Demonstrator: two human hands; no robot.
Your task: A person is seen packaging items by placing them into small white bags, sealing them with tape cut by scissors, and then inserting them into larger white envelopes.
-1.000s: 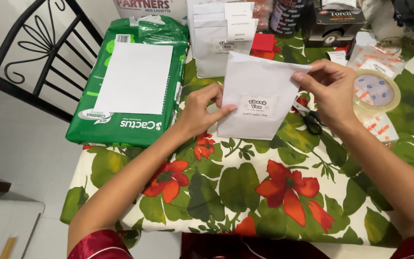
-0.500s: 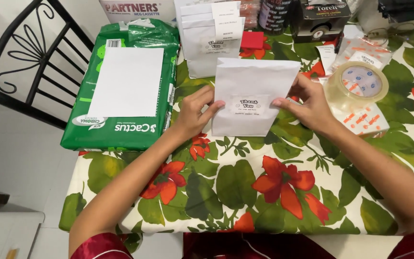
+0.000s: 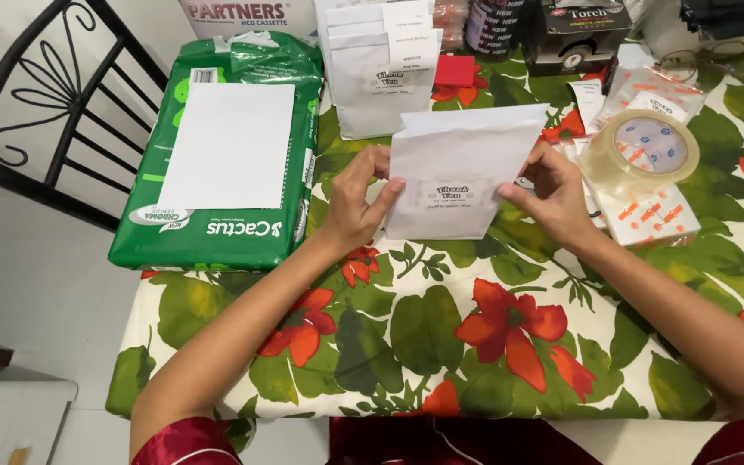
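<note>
A white paper bag [image 3: 460, 164] with a small printed label on its front lies on the flowered tablecloth [image 3: 441, 344], mouth pointing away from me. My left hand [image 3: 356, 200] pinches the bag's left edge. My right hand [image 3: 551, 191] grips its right edge near the label. Both forearms reach in from the bottom of the view.
A stack of similar labelled white bags [image 3: 385, 65] leans at the back. A green plastic pack [image 3: 226, 146] with a white sheet on top lies left. A clear tape roll [image 3: 643, 151] sits right on small packets. Boxes and a can line the far edge. A black metal chair [image 3: 36, 120] stands left.
The bag was held tilted up off the table; both hands have lowered it flat and straightened it, with the label facing me.
</note>
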